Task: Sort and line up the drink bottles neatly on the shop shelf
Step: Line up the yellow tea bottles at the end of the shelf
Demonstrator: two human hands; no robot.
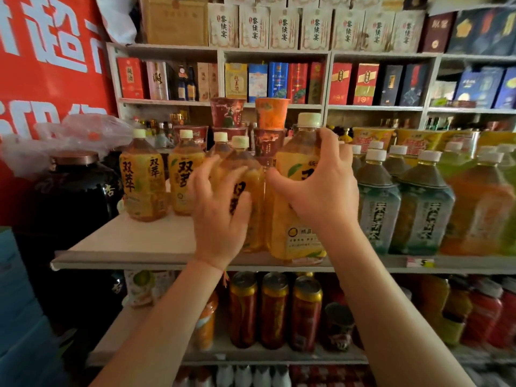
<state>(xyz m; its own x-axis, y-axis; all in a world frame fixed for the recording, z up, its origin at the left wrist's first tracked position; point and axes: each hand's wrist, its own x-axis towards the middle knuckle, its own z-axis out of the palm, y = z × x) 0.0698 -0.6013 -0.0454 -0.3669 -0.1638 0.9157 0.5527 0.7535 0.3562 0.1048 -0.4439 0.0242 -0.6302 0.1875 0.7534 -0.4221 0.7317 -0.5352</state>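
At centre frame, the right hand (321, 188) grips a front bottle (300, 191); the left hand (220, 208), fingers spread, touches its neighbour (245, 177). Lining up; next, probably nudge both flush.

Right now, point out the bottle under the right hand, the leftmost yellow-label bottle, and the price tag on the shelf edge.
Bottle under the right hand (296, 219), head view: yellow label below the hand.
Leftmost yellow-label bottle (142, 180), head view: middle of its label.
Price tag (420, 262), head view: its centre.
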